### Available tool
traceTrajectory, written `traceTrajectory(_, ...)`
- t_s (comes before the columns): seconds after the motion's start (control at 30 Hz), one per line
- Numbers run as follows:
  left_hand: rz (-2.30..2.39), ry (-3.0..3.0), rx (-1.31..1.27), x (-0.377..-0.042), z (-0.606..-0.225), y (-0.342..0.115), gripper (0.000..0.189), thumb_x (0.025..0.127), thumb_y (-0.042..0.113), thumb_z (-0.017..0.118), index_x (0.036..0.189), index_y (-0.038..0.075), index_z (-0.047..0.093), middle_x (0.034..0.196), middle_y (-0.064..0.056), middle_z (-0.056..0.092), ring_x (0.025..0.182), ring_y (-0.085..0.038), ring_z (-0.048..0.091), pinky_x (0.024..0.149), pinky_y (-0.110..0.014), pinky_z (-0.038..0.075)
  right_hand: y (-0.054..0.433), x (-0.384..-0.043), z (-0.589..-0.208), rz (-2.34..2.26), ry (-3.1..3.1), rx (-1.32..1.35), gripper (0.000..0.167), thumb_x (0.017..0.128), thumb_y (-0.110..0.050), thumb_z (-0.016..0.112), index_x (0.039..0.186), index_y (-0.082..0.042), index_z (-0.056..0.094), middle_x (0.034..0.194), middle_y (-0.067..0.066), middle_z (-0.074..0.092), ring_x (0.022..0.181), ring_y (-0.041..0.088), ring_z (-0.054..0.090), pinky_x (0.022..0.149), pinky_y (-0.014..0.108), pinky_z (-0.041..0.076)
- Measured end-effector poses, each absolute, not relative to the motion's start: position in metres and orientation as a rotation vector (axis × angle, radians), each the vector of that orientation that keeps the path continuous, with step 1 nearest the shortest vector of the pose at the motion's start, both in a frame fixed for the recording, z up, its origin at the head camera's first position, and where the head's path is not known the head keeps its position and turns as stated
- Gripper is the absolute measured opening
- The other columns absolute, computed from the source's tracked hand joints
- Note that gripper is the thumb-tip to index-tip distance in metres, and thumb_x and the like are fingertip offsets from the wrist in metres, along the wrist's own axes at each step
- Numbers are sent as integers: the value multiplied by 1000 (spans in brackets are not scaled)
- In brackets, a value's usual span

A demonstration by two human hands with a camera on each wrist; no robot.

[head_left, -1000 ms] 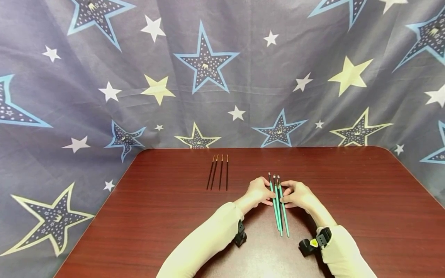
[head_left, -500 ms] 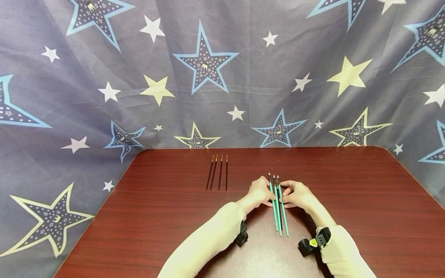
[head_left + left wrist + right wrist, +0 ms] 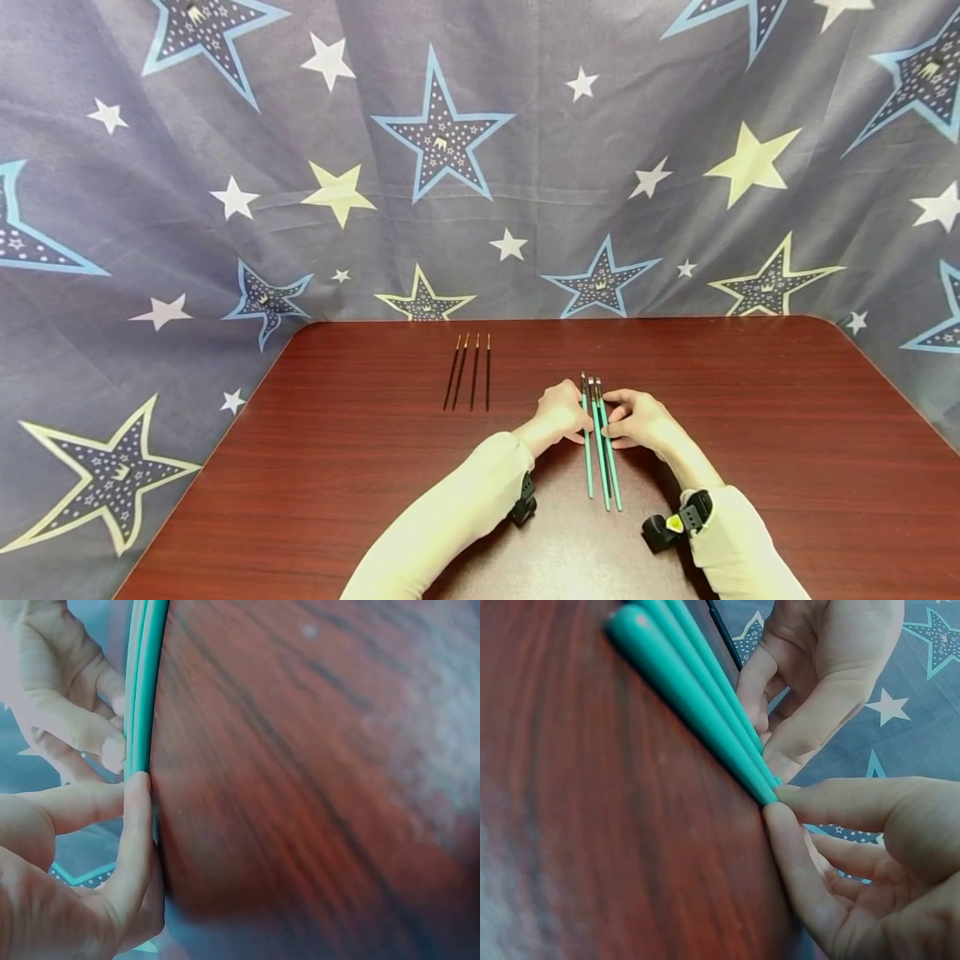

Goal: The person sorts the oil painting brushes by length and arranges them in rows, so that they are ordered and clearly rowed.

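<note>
Three slim paintbrushes with green handles lie side by side on the table, pointing away from me. My left hand [image 3: 558, 412] pinches the leftmost green paintbrush [image 3: 588, 471] between thumb and finger near its middle. From the other side, my right hand [image 3: 639, 419] pinches the rightmost green paintbrush [image 3: 614, 477]. Between them runs the middle green paintbrush [image 3: 603, 462], and a thin dark strip shows beside it. In the right wrist view the rounded handle end [image 3: 634, 626] of one green brush is close to the camera. Both hands' fingertips are right at the tabletop.
Several thin black paintbrushes [image 3: 473, 379] lie in a fanned row farther back, left of my hands. The reddish-brown table [image 3: 337, 467] ends at a grey star-patterned cloth [image 3: 525, 150]. Each wrist carries a black camera strap.
The lower end of the leftmost green paintbrush has swung left, opening a gap to the middle one. My right hand has hardly moved, and the black brushes lie as before.
</note>
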State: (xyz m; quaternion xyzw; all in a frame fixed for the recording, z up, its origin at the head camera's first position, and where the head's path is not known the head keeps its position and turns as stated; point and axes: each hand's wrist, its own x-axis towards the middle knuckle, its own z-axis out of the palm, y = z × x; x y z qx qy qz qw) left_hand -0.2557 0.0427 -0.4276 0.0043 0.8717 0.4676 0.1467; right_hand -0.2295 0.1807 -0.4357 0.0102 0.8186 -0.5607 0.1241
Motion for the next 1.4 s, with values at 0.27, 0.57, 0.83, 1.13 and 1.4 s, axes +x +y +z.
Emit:
traceTrajectory(0.27, 1295, 2518, 31, -257, -423, 39, 28, 69, -9, 66, 91, -2, 52, 69, -11, 54, 49, -21, 62, 42, -24, 53, 180, -229, -436, -1665, 2368, 15, 61, 72, 9, 65, 128, 12, 39, 79, 10, 50, 61, 14, 60, 61, 34, 58)
traceTrajectory(0.57, 1261, 2532, 25, -260, -422, 36, 24, 69, -4, 66, 92, -2, 59, 64, -8, 60, 49, -19, 64, 42, -23, 53, 180, -229, -437, -1684, 2355, 17, 61, 73, 11, 64, 128, 12, 38, 80, 11, 50, 59, 13, 59, 60, 32, 58)
traceTrajectory(0.83, 1288, 2485, -38, -261, -424, 34, 32, 70, -4, 64, 100, 2, 59, 65, -8, 63, 50, -20, 65, 43, -26, 54, 180, -229, -437, -1690, 2345, 21, 61, 72, 11, 64, 128, 12, 39, 80, 11, 49, 60, 12, 59, 60, 33, 58)
traceTrajectory(1.13, 1502, 2331, -67, -259, -429, 29, 30, 71, -10, 60, 99, 0, 56, 70, -13, 61, 59, -22, 66, 47, -26, 55, 180, -230, -437, -1676, 2359, 17, 62, 72, 10, 65, 128, 12, 39, 79, 10, 49, 61, 13, 59, 61, 33, 58)
traceTrajectory(1.4, 1596, 2280, -13, -255, -422, 15, 36, 69, -11, 56, 101, 4, 57, 70, -12, 63, 55, -18, 62, 50, -29, 57, 182, -231, -439, -1654, 2378, 20, 60, 73, 8, 65, 128, 10, 41, 79, 9, 51, 62, 13, 60, 61, 32, 58)
